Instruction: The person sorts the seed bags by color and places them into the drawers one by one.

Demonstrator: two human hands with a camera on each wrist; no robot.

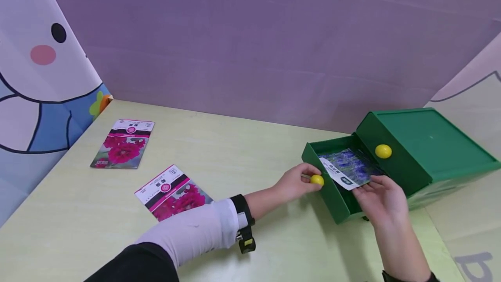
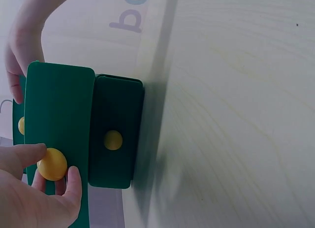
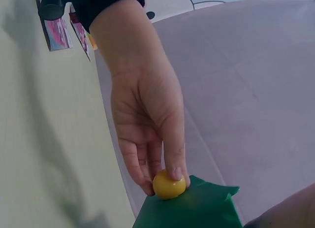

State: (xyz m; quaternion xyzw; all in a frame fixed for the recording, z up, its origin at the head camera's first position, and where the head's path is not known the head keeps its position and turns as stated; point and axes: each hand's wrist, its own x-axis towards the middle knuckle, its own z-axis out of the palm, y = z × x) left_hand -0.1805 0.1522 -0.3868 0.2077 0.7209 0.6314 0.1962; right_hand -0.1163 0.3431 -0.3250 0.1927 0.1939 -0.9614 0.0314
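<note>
A green drawer box stands at the right, and its upper drawer is pulled out to the left. My left hand pinches the round yellow knob on that drawer's front; the left wrist view shows thumb and fingers around this knob. Inside the drawer, a flat seed packet with blue-purple flowers lies tilted. With its palm turned up, my right hand holds the packet's near corner between its fingers. The packet's lower part is hidden in the drawer.
Two seed packets with pink flowers lie on the table, one at the far left and one partly behind my left sleeve. A second yellow knob shows on the box. Behind the table rises a purple backdrop.
</note>
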